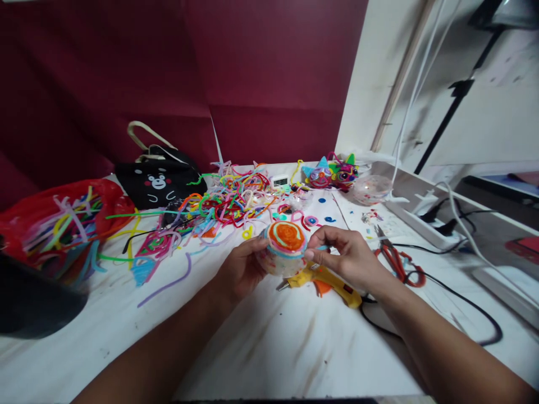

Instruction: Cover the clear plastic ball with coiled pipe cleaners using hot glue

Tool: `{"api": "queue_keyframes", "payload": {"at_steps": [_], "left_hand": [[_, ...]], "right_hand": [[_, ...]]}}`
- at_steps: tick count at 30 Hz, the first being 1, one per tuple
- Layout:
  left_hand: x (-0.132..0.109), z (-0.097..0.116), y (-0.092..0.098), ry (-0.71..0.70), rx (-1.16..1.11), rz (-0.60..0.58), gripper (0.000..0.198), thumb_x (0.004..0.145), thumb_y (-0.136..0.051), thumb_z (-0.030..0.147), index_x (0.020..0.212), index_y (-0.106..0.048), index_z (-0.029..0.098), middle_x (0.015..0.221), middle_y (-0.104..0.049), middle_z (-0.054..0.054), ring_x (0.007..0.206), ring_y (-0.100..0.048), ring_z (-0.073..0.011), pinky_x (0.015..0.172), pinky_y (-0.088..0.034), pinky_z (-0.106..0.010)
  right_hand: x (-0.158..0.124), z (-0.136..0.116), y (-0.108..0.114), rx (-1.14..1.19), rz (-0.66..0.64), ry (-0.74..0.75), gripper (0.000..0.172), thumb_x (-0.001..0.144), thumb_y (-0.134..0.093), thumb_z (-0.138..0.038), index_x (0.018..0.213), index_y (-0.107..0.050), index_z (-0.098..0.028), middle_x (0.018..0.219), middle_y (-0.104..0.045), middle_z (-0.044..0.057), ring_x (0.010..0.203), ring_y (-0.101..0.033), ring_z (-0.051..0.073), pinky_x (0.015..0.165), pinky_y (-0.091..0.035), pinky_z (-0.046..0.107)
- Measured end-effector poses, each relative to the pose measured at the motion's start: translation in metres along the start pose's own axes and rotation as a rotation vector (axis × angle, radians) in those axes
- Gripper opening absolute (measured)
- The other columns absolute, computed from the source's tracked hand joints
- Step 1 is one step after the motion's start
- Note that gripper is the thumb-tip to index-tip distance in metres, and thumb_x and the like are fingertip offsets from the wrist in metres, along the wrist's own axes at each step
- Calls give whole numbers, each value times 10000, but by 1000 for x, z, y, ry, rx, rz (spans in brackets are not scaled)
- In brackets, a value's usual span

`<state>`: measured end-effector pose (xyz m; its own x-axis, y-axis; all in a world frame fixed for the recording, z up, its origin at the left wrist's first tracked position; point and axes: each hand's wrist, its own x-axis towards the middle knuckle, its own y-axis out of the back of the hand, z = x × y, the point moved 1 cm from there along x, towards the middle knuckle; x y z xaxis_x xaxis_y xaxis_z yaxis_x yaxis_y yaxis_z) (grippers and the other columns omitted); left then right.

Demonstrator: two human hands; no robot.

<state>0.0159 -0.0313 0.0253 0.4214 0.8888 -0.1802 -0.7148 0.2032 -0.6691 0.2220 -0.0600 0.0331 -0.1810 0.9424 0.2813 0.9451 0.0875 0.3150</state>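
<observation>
My left hand (241, 266) is closed around the side of a clear plastic bowl (280, 266), keeping it above the table. On top of the bowl lies a coiled orange disc (289, 238) with a pale curved strip on it and a light blue edge. At the bowl's right rim, my right hand (345, 255) pinches a light blue pipe cleaner (322, 247) between thumb and fingers. Below the right hand lies a yellow hot glue gun (340, 288), its nozzle pointing left, with an orange scrap (321, 288) beside it.
Pliers with red handles (396, 262) lie at the right, near a black cord and a white power strip (425, 224). Tangled pipe cleaners (236, 196) spread across the back. A red bag (113, 193) and a black bear-face bag (158, 179) stand left; another clear bowl (373, 189) sits behind.
</observation>
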Motion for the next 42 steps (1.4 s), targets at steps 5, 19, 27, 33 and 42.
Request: {"api": "queue_keyframes", "payload": {"at_steps": [5, 19, 27, 33, 42], "left_hand": [[0, -2, 6, 10, 10, -138, 218, 715, -674, 136, 923, -711, 82, 851, -773, -88, 753, -708, -202, 714, -548, -289], [-6, -6, -1, -2, 23, -186, 253, 814, -624, 268, 976, -713, 94, 847, -772, -105, 756, -716, -229, 730, -547, -328], [-10, -6, -17, -38, -72, -10, 448, 993, -373, 398, 1095, -680, 88, 977, -761, -109, 848, -710, -204, 792, -556, -325], [-21, -9, -22, -219, -35, -175, 440, 853, -614, 257, 1277, -574, 144, 1159, -716, -97, 1107, -658, -229, 984, -494, -347], [-20, -24, -29, -368, 164, -145, 576, 732, -765, 163, 1263, -549, 215, 1183, -705, -68, 1106, -664, -222, 952, -518, -304]], "right_hand": [[0, 6, 3, 68, -4, -8, 353, 685, -817, -327, 947, -618, -198, 857, -601, -1, 747, -543, 144, 665, -443, 270], [-5, 8, -17, 444, -166, -123, 669, 680, -839, -343, 1252, -503, -256, 833, -728, 11, 730, -713, 219, 723, -583, 366], [-1, 4, -31, 475, 14, -161, 707, 587, -862, -379, 1191, -532, -216, 884, -740, 36, 789, -718, 234, 696, -578, 346], [1, 4, -35, 372, 215, -88, 658, 614, -829, -433, 1170, -553, -214, 676, -621, -41, 582, -600, 158, 517, -482, 271], [-3, 10, -54, 446, 304, -129, 670, 580, -838, -437, 1130, -523, -220, 607, -528, -95, 477, -496, 104, 435, -371, 221]]}}
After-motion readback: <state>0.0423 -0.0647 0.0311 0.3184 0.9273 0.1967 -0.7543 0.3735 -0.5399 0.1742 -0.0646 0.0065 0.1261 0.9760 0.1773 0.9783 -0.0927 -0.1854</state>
